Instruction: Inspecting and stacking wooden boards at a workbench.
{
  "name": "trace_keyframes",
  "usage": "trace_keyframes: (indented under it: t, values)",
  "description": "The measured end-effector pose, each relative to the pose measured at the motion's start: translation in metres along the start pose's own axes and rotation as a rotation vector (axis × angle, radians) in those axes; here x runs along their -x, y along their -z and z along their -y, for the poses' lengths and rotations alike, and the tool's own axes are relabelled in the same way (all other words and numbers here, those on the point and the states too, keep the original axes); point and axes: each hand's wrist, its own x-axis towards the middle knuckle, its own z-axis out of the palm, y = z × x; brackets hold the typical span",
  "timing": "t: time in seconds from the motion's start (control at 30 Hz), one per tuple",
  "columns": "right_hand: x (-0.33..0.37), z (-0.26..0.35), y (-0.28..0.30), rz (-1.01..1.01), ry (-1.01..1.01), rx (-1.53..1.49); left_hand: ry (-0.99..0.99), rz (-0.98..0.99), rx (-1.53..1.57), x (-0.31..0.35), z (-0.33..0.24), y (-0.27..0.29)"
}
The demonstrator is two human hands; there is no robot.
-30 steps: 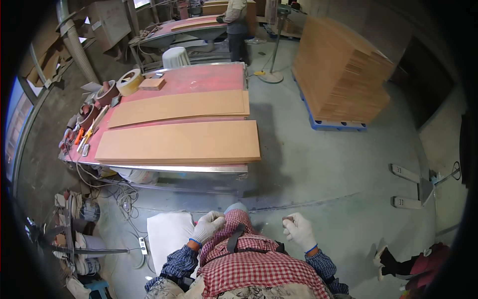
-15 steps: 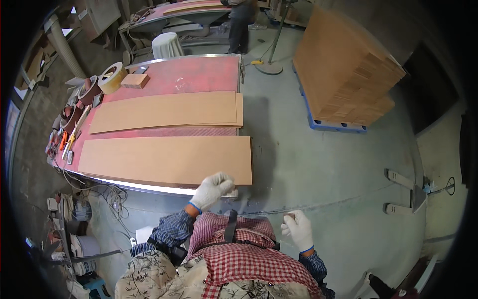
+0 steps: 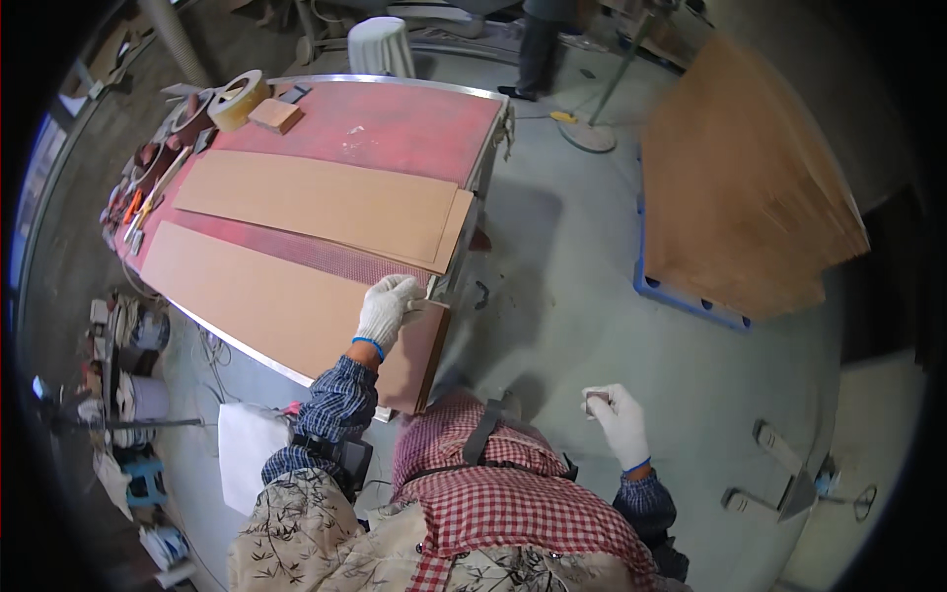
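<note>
My left hand (image 3: 386, 312), in a white knit glove with a blue cuff, is over the right end of the near brown board (image 3: 266, 296). Its fingers are curled together, and whatever they may hold is hidden. To the right, above the floor, my gloved right hand (image 3: 620, 424) pinches a small brown block (image 3: 597, 397) between thumb and fingers. Behind the near board, another pair of long brown boards (image 3: 326, 202) lies stacked and slightly offset on the red-topped table (image 3: 414, 123).
Tape rolls (image 3: 240, 102), a brick-like block (image 3: 276, 115) and hand tools crowd the table's left edge. A tall stack of brown sheets (image 3: 735, 187) stands on a blue pallet (image 3: 691, 301) at right. A stand (image 3: 589, 136) and a person's legs (image 3: 538, 54) are at the back.
My view has turned, so the table now slants and the pallet stack sits farther right. My left hand has moved inward over the near board's end. The right hand still pinches the brown block.
</note>
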Motion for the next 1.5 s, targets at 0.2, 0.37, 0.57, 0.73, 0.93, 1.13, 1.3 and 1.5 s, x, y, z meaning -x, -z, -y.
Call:
trace_keyframes:
  t: [0.2, 0.37, 0.57, 0.73, 0.93, 1.13, 1.3, 1.5]
  values:
    - [-0.155, 0.061, 0.011, 0.28, 0.304, 0.343, -0.265, -0.095, -0.485, -0.062, 0.026, -0.012]
    - [-0.289, 0.115, -0.079, 0.474, 0.508, 0.407, 0.018, -0.302, 0.056, -0.114, 0.052, -0.013]
    - [-0.401, 0.154, -0.202, 0.538, 0.762, 0.696, 0.018, -0.658, -0.234, -0.125, 0.049, -0.033]
    - [-0.446, 0.159, -0.261, 0.653, 0.736, 0.947, 0.092, -0.697, -0.146, -0.117, 0.027, -0.047]
    - [-0.464, 0.167, -0.267, 0.848, 0.728, 0.988, 0.18, -0.808, -0.108, -0.123, 0.01, -0.061]
    - [-0.478, 0.179, -0.266, 0.843, 0.636, 1.016, 0.289, -0.876, -0.228, -0.137, 0.0, -0.069]
    - [-0.496, 0.189, -0.265, 1.081, 0.564, 0.962, 0.343, -1.028, -0.327, -0.147, -0.005, -0.079]
    - [-0.511, 0.191, -0.264, 1.202, 0.327, 0.706, 0.349, -1.066, -0.445, -0.151, -0.012, -0.085]
